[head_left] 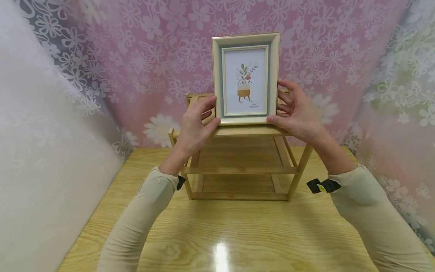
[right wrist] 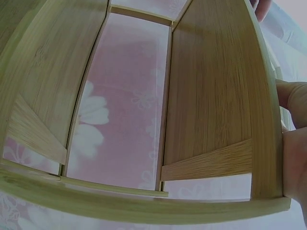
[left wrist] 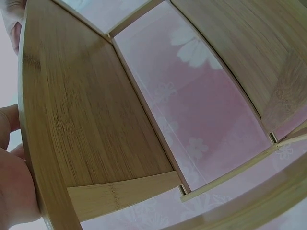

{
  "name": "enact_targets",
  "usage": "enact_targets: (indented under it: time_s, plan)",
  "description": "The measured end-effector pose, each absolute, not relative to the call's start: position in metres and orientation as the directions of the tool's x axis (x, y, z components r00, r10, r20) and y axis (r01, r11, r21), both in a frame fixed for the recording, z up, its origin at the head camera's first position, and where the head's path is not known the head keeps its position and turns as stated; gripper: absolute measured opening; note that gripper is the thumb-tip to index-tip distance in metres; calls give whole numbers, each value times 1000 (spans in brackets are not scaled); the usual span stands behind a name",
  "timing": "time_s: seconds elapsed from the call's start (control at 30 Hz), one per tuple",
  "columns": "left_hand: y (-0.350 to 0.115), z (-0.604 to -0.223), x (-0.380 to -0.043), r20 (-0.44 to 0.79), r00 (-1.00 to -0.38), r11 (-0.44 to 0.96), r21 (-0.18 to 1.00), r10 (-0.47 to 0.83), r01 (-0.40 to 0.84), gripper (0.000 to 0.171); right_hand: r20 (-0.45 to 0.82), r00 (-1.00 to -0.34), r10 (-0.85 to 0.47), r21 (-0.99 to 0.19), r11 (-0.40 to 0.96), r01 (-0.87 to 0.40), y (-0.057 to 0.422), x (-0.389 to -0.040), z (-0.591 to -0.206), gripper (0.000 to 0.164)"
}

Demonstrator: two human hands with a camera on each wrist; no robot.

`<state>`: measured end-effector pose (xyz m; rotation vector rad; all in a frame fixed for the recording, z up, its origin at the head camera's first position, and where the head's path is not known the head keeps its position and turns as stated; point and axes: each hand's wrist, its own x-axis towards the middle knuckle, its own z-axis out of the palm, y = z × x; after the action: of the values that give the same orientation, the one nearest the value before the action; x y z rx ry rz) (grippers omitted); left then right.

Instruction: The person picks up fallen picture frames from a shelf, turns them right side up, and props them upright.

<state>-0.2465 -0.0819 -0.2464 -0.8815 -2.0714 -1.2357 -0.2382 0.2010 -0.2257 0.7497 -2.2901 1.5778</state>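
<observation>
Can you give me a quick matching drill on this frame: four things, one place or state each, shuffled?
Things:
1. picture frame
2. wooden rack
3. left hand
4. right hand

Places or states:
A. stands on the wooden table
B. holds the frame's right edge
C. upright on the rack's top shelf
D. holds the frame's lower left corner

Pairs: 1-C, 2-A, 3-D, 4-B
</observation>
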Motion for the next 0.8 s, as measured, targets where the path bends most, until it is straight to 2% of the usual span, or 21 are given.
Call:
enact_targets:
  time_s: [0.2, 0.6, 0.8]
  plan:
    - [-83, -244, -245, 708, -661, 349, 571, 248, 743, 49, 475, -842, -257, -801, 271, -534, 199, -237, -225, 89]
    - [-85, -246, -245, 724, -634, 385, 522, 273, 761, 58, 453, -856, -251, -797, 315, -514, 197, -239, -224, 91]
    - [-82, -247, -245, 749, -604, 400, 482, 274, 780, 59, 399, -878, -263, -797, 373, -474, 196, -243, -214, 94]
